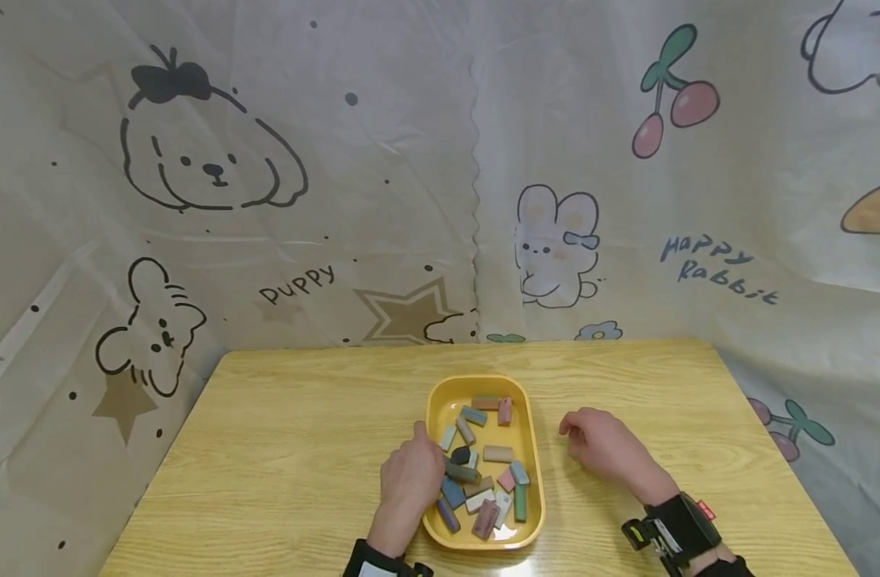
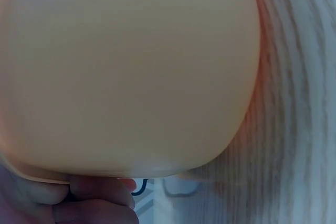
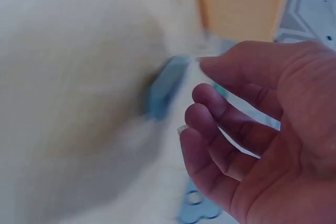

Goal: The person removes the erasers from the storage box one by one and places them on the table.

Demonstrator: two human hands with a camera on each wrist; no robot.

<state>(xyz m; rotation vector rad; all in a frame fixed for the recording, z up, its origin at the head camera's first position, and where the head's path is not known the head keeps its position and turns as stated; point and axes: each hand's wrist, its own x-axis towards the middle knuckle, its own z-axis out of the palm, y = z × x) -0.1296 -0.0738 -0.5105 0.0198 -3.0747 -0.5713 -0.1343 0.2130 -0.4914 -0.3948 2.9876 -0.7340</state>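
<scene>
A yellow tray with rounded corners holds several small coloured wooden blocks. My left hand grips the tray's left rim; in the left wrist view its curled fingers lie against the edge, and the tray's outer wall fills most of that view. To the right of the tray, my right hand is just above the table, fingers loosely bent. A blurred blue block shows just beyond its fingertips in the right wrist view, apart from them. From the head view, this block is hidden.
The wood-grain table reaches out on both sides of the tray. A printed cloth hangs behind it and at the sides. Among the blocks in the tray are a green block and a dark rounded piece.
</scene>
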